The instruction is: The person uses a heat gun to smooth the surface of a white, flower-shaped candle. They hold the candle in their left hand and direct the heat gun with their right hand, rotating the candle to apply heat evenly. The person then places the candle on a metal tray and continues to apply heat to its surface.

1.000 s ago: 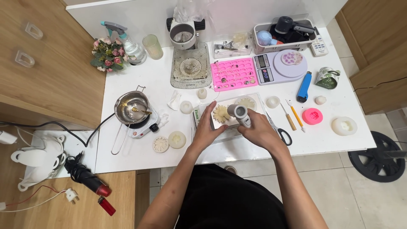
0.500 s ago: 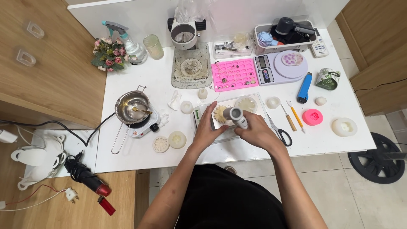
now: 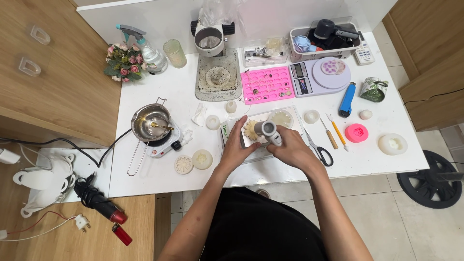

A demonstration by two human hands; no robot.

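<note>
2 hands (image 3: 238, 147) (image 3: 288, 151) curl around grey tool (image 3: 267, 130).

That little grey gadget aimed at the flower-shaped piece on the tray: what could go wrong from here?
1. The left hand rests right beside the flower-shaped piece, so whatever the grey gadget in the right hand puts out could catch those fingers.
2. The scissors lie open just by the right wrist; a sideways move might snag them.
3. The metal pot on the small hotplate has a long handle that an elbow could knock.
</note>
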